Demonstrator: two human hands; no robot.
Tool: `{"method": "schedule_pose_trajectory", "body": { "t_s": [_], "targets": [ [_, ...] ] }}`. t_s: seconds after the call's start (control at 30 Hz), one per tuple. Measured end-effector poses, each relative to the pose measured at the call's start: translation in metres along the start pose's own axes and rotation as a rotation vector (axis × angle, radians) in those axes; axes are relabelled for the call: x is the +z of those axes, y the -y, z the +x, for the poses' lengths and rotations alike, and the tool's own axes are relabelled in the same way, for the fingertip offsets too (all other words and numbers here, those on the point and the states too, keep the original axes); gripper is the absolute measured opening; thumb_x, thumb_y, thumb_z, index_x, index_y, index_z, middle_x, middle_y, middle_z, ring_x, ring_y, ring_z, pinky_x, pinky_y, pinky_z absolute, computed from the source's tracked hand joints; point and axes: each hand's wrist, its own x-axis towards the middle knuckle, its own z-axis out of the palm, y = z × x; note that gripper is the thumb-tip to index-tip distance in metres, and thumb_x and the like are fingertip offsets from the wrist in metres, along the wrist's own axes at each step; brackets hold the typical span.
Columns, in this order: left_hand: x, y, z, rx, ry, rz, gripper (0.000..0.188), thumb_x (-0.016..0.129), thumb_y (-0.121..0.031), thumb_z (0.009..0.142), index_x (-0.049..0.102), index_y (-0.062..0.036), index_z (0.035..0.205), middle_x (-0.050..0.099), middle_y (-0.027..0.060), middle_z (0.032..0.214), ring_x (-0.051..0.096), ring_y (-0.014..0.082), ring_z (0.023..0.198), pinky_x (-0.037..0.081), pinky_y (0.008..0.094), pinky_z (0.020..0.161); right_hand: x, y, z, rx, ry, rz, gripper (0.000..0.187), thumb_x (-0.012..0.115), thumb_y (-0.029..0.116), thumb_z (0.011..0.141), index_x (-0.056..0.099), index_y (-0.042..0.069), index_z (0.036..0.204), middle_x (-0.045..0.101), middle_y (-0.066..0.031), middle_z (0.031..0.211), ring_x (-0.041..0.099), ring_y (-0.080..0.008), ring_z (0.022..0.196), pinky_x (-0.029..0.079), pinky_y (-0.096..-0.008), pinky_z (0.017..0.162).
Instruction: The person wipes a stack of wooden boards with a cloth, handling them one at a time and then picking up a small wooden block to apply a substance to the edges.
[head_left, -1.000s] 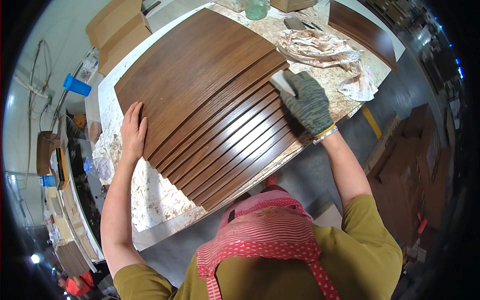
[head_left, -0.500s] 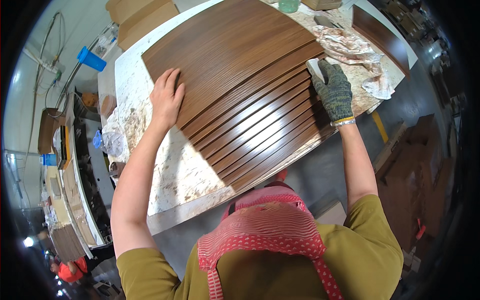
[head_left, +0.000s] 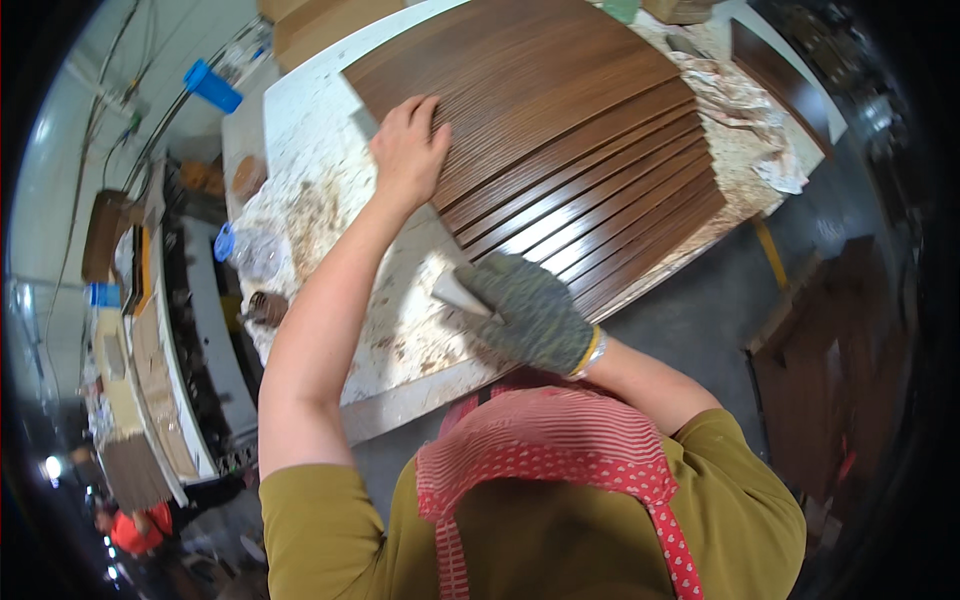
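Note:
A dark brown wood-grain panel (head_left: 560,80) lies tilted across the table, smooth on its far part and cut with several parallel grooves on its near part. My bare left hand (head_left: 411,155) rests on its left edge, fingers stretched out over the top. In a grey-green knit glove, my right hand (head_left: 535,312) is closed around a small white block-like piece (head_left: 462,296), whose exact kind I cannot make out. That hand is at the panel's near left corner, which it partly hides.
The white table (head_left: 320,110) is stained brown. A crumpled, stained cloth (head_left: 735,105) lies right of the panel, beside another brown board (head_left: 780,75). At left are a clear plastic bottle (head_left: 255,252) and a blue cup (head_left: 212,86). A person in red (head_left: 138,530) is far off at lower left.
My right hand has moved from the grooved part's right end to its left end, still holding the white piece. My left hand stays on the panel's left edge. The view has shifted somewhat.

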Motion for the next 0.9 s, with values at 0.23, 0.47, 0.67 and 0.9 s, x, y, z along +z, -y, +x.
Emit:
{"method": "schedule_pose_trajectory", "body": {
  "t_s": [0.23, 0.47, 0.67, 0.9],
  "targets": [
    [-0.021, 0.014, 0.003, 0.063, 0.165, 0.073, 0.043, 0.049, -0.031, 0.091, 0.049, -0.0118, 0.129, 0.045, 0.0114, 0.131, 0.043, 0.0293, 0.121, 0.033, 0.0441, 0.097, -0.156, -0.162, -0.004, 0.63, -0.617, -0.036, 0.045, 0.06, 0.034, 0.085, 0.058, 0.002, 0.116, 0.061, -0.0193, 0.112, 0.059, -0.0328, 0.102, 0.045, -0.038, 0.09],
    [-0.016, 0.012, 0.01, 0.089, 0.274, 0.096, 0.045, 0.043, -0.03, 0.094, 0.041, -0.0139, 0.137, 0.034, 0.0109, 0.143, 0.03, 0.0285, 0.133, 0.022, 0.0437, 0.106, -0.182, -0.257, -0.008, 0.607, -0.593, -0.442, 0.042, 0.06, 0.031, 0.084, 0.058, 0.003, 0.115, 0.06, -0.019, 0.111, 0.058, -0.0335, 0.102, 0.045, -0.0401, 0.09],
    [-0.021, 0.02, 0.002, 0.089, 0.264, 0.15, 0.044, 0.041, -0.029, 0.094, 0.043, -0.0112, 0.134, 0.035, 0.0121, 0.142, 0.032, 0.0295, 0.131, 0.026, 0.0404, 0.106, -0.131, -0.15, -0.006, 0.184, -0.266, -0.371, 0.04, 0.063, 0.023, 0.079, 0.058, 0.002, 0.114, 0.061, -0.0181, 0.103, 0.059, -0.0332, 0.093, 0.047, -0.0415, 0.083],
    [-0.007, 0.021, 0.012, 0.144, 0.177, 0.029, 0.044, 0.044, -0.034, 0.092, 0.047, -0.0145, 0.131, 0.04, 0.0123, 0.138, 0.035, 0.0317, 0.128, 0.026, 0.045, 0.104, -0.134, -0.201, 0.0, 0.386, -0.546, -0.413, 0.041, 0.062, 0.024, 0.081, 0.058, 0.0, 0.114, 0.06, -0.02, 0.106, 0.058, -0.0352, 0.098, 0.045, -0.0409, 0.088]
  ]
}}
